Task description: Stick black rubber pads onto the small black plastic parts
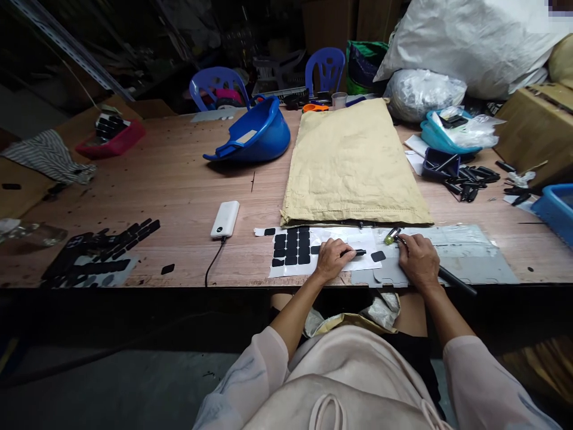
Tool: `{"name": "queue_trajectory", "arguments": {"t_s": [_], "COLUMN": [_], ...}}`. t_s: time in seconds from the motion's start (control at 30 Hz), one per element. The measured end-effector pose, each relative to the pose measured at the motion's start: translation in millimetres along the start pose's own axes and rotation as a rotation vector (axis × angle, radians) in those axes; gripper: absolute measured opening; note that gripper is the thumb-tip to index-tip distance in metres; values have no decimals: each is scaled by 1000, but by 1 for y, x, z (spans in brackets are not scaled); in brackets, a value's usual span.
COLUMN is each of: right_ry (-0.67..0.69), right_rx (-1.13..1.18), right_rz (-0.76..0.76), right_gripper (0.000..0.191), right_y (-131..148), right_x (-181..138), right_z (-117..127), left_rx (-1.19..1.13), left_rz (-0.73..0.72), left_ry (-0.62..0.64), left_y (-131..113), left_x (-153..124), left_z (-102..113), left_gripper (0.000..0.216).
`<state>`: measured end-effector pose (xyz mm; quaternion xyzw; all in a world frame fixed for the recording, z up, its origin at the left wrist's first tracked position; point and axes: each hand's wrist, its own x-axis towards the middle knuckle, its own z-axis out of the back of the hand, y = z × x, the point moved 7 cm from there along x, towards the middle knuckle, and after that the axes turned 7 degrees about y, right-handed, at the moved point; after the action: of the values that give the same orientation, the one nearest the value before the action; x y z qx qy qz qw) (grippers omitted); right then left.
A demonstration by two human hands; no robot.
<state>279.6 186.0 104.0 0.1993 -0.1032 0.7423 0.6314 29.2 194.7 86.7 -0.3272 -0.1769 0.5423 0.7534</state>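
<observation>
Gripping on both sides: the left hand [332, 260] is pinching a slim black piece [360, 252], and the right hand [419, 261] is holding a long black-handled tool [457, 280].

The black piece is jutting from the left fingertips over a white sheet [290, 272], where rows of black patches [292, 246] are lying beside that hand. The tool's handle is slanting out from under the right hand across a grey board [483, 263]; a small yellow-green item [389, 240] is lying by its other end, though contact is hard to tell. One loose black patch [378, 256] is resting between the hands. Just beyond, a tan sack [349, 161] is lying flat on the wooden table [170, 191].
</observation>
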Motion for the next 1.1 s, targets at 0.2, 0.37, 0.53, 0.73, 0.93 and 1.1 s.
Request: {"name": "queue_trajectory", "arguments": {"t_s": [0.2,0.37,0.53,0.73,0.93,1.1], "right_ry": [-1,13,10,-17,-1,-23], "right_rx": [-7,-12,-15,-37,-23,-25], "right_rz": [-3,-19,-14,2,-2,8], "right_gripper": [25,25,26,25,25,25], "right_y": [1,1,2,1,0,1], "right_x": [0,0,0,-1,-1,-1], "right_z": [0,-1,0,-1,-2,-1], "left_rx": [-41,-10,224,243,-69,169], "left_rz": [-287,-343,334,355,72,311], "left_ry": [-149,113,383,523,340,-81], "left_y": [-21,-8,54,35,-11,22], "left_x": [-55,-115,-120,-115,-81,-20], "left_z": [-7,-62,-95,-88,-18,71], "left_gripper": [26,31,33,32,28,31]}}
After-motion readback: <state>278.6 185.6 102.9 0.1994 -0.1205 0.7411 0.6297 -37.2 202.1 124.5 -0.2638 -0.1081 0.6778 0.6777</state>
